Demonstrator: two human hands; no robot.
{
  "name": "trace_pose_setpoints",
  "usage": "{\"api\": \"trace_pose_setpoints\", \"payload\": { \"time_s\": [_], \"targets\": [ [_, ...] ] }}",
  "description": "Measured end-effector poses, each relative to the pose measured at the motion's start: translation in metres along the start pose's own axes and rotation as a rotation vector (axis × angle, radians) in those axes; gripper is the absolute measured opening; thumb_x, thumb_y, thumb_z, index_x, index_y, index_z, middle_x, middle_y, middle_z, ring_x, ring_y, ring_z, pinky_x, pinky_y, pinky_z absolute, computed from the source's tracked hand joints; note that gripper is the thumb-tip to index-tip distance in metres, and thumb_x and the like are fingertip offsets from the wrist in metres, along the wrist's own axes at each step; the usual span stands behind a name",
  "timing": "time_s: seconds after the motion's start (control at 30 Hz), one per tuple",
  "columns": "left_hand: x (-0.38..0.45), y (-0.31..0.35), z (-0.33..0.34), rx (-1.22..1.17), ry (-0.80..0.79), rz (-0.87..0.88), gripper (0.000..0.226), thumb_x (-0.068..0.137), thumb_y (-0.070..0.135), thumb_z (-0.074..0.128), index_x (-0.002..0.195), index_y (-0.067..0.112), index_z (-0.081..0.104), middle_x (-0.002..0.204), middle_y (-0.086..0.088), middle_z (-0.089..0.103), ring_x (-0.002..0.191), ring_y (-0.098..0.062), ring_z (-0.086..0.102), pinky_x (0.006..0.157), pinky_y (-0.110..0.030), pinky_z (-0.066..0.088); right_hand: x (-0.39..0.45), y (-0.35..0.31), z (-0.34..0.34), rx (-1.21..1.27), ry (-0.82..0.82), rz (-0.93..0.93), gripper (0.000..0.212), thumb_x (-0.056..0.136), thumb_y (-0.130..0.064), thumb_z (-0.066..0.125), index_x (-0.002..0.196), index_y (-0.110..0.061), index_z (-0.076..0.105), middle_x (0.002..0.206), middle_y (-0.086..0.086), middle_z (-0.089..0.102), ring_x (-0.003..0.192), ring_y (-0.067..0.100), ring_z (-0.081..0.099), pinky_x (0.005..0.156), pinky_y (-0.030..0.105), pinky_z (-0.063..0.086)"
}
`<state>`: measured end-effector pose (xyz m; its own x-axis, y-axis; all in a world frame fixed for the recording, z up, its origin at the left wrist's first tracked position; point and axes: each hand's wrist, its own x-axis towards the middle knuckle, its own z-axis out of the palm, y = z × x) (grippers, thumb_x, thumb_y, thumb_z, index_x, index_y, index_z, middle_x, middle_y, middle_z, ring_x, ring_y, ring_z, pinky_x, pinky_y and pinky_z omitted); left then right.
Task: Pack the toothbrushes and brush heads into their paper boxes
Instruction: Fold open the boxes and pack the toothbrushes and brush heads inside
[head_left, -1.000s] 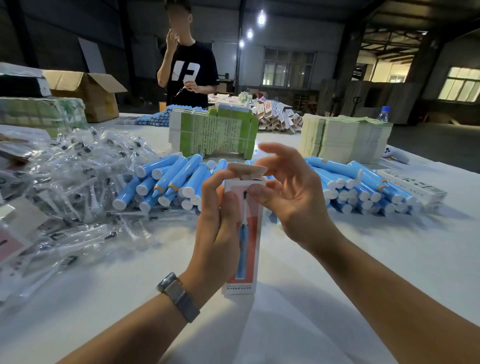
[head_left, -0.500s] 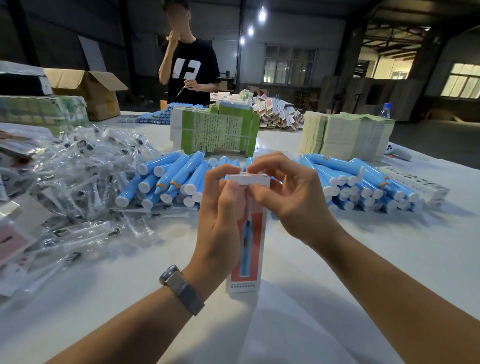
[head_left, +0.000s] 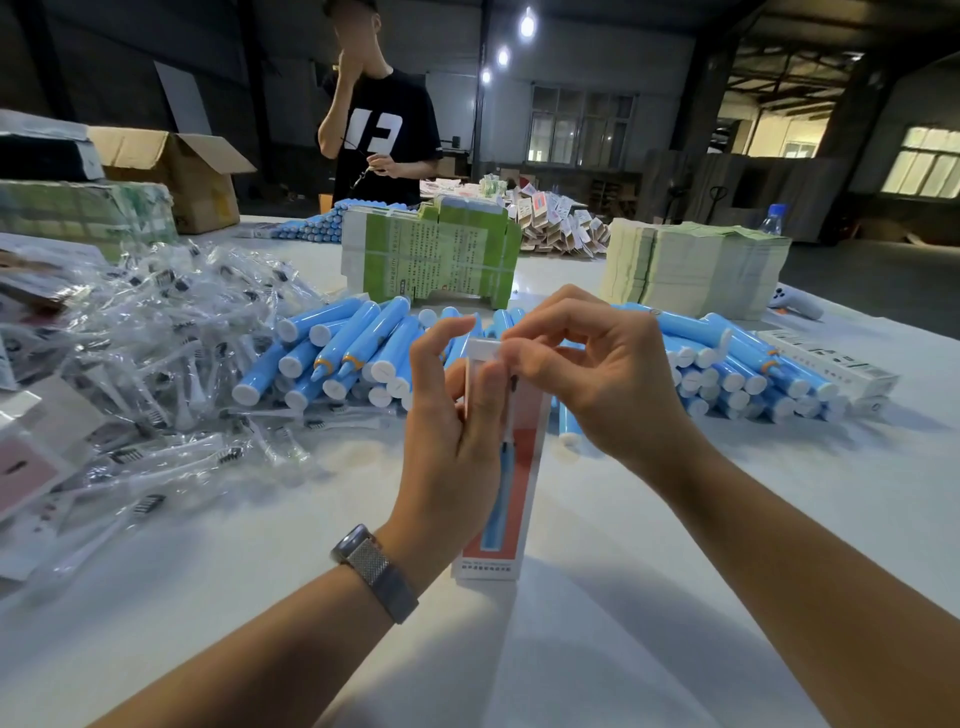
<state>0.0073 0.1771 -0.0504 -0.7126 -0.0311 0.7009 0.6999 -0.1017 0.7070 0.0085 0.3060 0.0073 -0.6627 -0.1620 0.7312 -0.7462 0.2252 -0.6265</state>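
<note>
- Paper box is held upright over the table, gripped by the left hand.
- Its top flap, open a second ago, is now pressed shut by the right hand fingertips.
- Packing of this box is judged nearly finished.

top flap of the paper box now folded shut.

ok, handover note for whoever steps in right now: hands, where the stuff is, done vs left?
Left hand: grips the upright paper box, which stands on the table.
Right hand: fingertips pinch the box's top flap.
Blue toothbrush handles lie piled behind the box; bagged brush heads are heaped to the left.
Done: flap looks folded down.
Left: confirm the flap is tucked, set this box aside, pack the remaining piles.
</note>
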Motion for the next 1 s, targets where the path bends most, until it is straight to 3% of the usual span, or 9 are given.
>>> {"api": "trace_pose_setpoints", "payload": {
  "time_s": [0.07, 0.23, 0.43, 0.6, 0.67, 0.8, 0.93, 1.0],
  "targets": [
    [0.000, 0.001, 0.000, 0.006, -0.011, 0.008, 0.026, 0.093, 0.051, 0.048, 0.115, 0.058, 0.040, 0.086, -0.029, 0.059, 0.067, -0.049, 0.057, 0.058, -0.062, 0.049, 0.000, -0.002, 0.000, -0.016, 0.004, -0.007, 0.012, 0.082, -0.008, 0.073, 0.080, -0.021, 0.073, 0.079, -0.004, 0.061, 0.073, 0.014, 0.058, 0.063, 0.034, 0.054],
    [0.000, 0.002, -0.001, 0.032, -0.048, 0.032, 0.036, 0.090, 0.050, 0.054, 0.121, 0.060, 0.038, 0.092, -0.007, 0.068, 0.070, -0.036, 0.067, 0.061, -0.059, 0.054, 0.002, -0.006, -0.004, -0.082, -0.005, -0.023, 0.012, 0.084, -0.010, 0.072, 0.081, -0.022, 0.071, 0.076, -0.009, 0.060, 0.070, 0.008, 0.056, 0.060, 0.025, 0.050],
    [0.001, -0.002, -0.002, 0.079, -0.069, 0.086, 0.037, 0.095, 0.048, 0.050, 0.125, 0.063, 0.036, 0.087, -0.005, 0.067, 0.064, -0.032, 0.064, 0.057, -0.056, 0.052, 0.007, -0.012, -0.013, -0.137, -0.047, -0.021, 0.005, 0.084, -0.013, 0.071, 0.080, -0.017, 0.071, 0.071, -0.012, 0.063, 0.067, 0.010, 0.055, 0.056, 0.036, 0.052],
    [0.002, -0.004, -0.003, 0.106, -0.062, 0.086, 0.036, 0.095, 0.049, 0.049, 0.126, 0.063, 0.037, 0.087, -0.019, 0.063, 0.062, -0.043, 0.058, 0.056, -0.058, 0.050, 0.011, -0.018, -0.020, -0.160, -0.110, 0.018, 0.004, 0.081, -0.016, 0.071, 0.078, -0.014, 0.071, 0.073, -0.007, 0.064, 0.070, 0.024, 0.061, 0.063, 0.045, 0.054],
    [0.002, -0.004, -0.003, 0.104, -0.073, 0.105, 0.033, 0.096, 0.048, 0.048, 0.124, 0.061, 0.038, 0.088, -0.017, 0.064, 0.063, -0.038, 0.060, 0.058, -0.057, 0.051, 0.013, -0.021, -0.022, -0.176, -0.143, 0.008, 0.004, 0.081, -0.015, 0.070, 0.078, -0.012, 0.070, 0.073, -0.002, 0.064, 0.072, 0.029, 0.062, 0.063, 0.040, 0.054],
    [0.002, -0.002, -0.002, 0.114, -0.102, 0.128, 0.030, 0.097, 0.046, 0.046, 0.120, 0.063, 0.039, 0.084, -0.018, 0.062, 0.059, -0.040, 0.056, 0.054, -0.054, 0.048, 0.015, -0.028, -0.028, -0.258, -0.194, -0.035, 0.007, 0.082, -0.014, 0.072, 0.076, -0.015, 0.069, 0.072, -0.010, 0.061, 0.067, 0.013, 0.061, 0.059, 0.017, 0.046],
    [0.003, -0.003, -0.003, 0.131, -0.115, 0.122, 0.031, 0.096, 0.048, 0.046, 0.121, 0.065, 0.039, 0.086, -0.013, 0.064, 0.059, -0.040, 0.058, 0.054, -0.054, 0.050, 0.015, -0.030, -0.029, -0.351, -0.210, -0.095, 0.011, 0.082, -0.005, 0.074, 0.074, -0.010, 0.068, 0.072, -0.014, 0.058, 0.064, 0.006, 0.058, 0.056, 0.010, 0.042],
    [0.004, -0.003, -0.003, 0.136, -0.110, 0.118, 0.033, 0.095, 0.050, 0.047, 0.121, 0.067, 0.038, 0.083, -0.019, 0.063, 0.059, -0.040, 0.058, 0.055, -0.055, 0.050, 0.014, -0.029, -0.027, -0.394, -0.184, -0.115, 0.012, 0.081, -0.002, 0.074, 0.072, -0.007, 0.068, 0.071, -0.012, 0.058, 0.062, 0.006, 0.057, 0.056, 0.008, 0.041]
  ]
}}
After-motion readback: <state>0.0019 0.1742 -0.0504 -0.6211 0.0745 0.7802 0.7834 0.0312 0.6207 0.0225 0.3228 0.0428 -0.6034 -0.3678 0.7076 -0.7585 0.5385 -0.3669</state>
